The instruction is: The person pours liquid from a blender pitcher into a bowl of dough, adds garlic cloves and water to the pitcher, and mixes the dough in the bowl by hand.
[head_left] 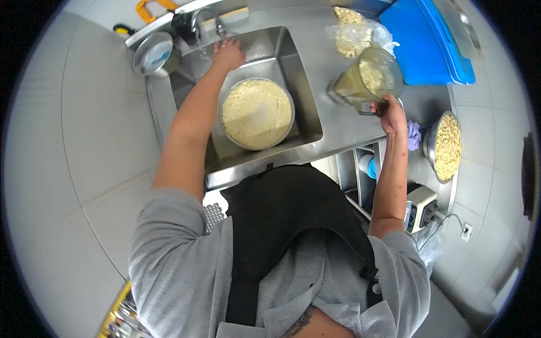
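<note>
My right hand (391, 116) is wrapped round the handle of a clear blender jug (348, 85), tilted over the steel counter with some pale stuff inside. Across the sink, my left hand (230, 54) reaches to the tap (220, 27), its fingers stretched out at the spout. Whether they touch the metal I cannot tell. Below that hand a round bowl (257, 114) full of pale yellow, grainy-looking content sits in the steel sink (307, 107).
Clear bags of pale pieces (349, 36) lie behind the jug, beside a blue tub (422, 39). At right are a steel bowl of pale pieces (448, 147), a purple cloth (413, 135) and a blender base (421, 208). A metal pot (155, 53) stands left of the sink.
</note>
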Demonstrator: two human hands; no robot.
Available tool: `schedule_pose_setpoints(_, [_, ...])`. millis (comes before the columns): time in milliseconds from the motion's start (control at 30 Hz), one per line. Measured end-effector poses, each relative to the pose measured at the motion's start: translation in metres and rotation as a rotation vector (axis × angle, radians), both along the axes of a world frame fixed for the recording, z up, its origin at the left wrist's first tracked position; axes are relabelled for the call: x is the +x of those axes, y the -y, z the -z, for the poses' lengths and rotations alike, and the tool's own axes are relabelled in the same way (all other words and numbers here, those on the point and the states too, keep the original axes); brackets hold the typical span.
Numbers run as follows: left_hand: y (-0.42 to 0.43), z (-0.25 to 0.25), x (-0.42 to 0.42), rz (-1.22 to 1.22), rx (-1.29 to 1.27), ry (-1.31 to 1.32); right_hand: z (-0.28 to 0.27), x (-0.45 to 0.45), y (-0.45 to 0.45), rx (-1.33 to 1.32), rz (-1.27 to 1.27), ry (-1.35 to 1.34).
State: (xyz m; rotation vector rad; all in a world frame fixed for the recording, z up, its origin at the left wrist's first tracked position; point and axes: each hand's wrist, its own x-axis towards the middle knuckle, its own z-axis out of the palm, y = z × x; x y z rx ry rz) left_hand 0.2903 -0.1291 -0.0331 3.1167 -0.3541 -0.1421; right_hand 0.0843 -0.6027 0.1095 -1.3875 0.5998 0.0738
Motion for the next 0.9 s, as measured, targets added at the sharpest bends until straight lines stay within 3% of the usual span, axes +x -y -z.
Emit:
schedule_pose_setpoints(100, [-0.014, 0.012, -0.062, -0.064, -0.262, -0.209, 0.020, -0.005, 0.034, 0.066, 0.069, -0.024])
schedule_pose_setpoints(167, [-0.039, 0.095, -0.099, -0.062, -0.326, -0.347, 0.025, -0.012, 0.049, 0.159, 0.136, 0.021])
schedule_pose_setpoints(267, [-0.038, 0.120, -0.174, -0.159, -0.310, -0.462, 0.037, -0.010, 0.065, 0.146, 0.083, 0.059])
schedule_pose_setpoints(333, [-0.027, 0.138, -0.205, -0.211, -0.308, -0.698, 0.039, -0.008, 0.066, 0.117, 0.094, 0.009])
schedule_pose_setpoints(467, [0.008, 0.174, -0.246, -0.131, -0.299, -0.636, 0.036, -0.029, 0.053, 0.144, 0.045, 0.116])
schedule_pose_setpoints(533, [0.028, 0.190, -0.249, -0.099, -0.290, -0.643, 0.034, -0.051, 0.022, 0.221, 0.408, 0.282])
schedule_pose_setpoints(600, [0.043, 0.215, -0.250, -0.108, -0.321, -0.597, 0.107, -0.091, 0.052, -0.169, 0.286, 0.346])
schedule_pose_setpoints(633, [0.051, 0.226, -0.249, -0.105, -0.342, -0.545, 0.135, -0.111, 0.054, -0.365, 0.194, 0.246])
schedule_pose_setpoints(667, [0.062, 0.228, -0.246, -0.105, -0.346, -0.555, 0.151, -0.128, 0.048, -0.560, 0.103, 0.143])
schedule_pose_setpoints(733, [0.082, 0.231, -0.236, -0.291, -0.386, -0.585, 0.155, -0.142, 0.024, -0.914, -0.230, 0.246])
schedule_pose_setpoints(767, [0.091, 0.236, -0.233, -0.287, -0.385, -0.598, 0.157, -0.142, 0.013, -0.915, -0.230, 0.232])
schedule_pose_setpoints(833, [0.104, 0.253, -0.217, -0.437, -0.632, -0.659, 0.151, -0.122, -0.016, -1.141, -0.555, 0.411])
schedule_pose_setpoints(900, [0.119, 0.263, -0.204, -0.392, -0.647, -0.641, 0.149, -0.098, -0.042, -1.119, -0.595, 0.425])
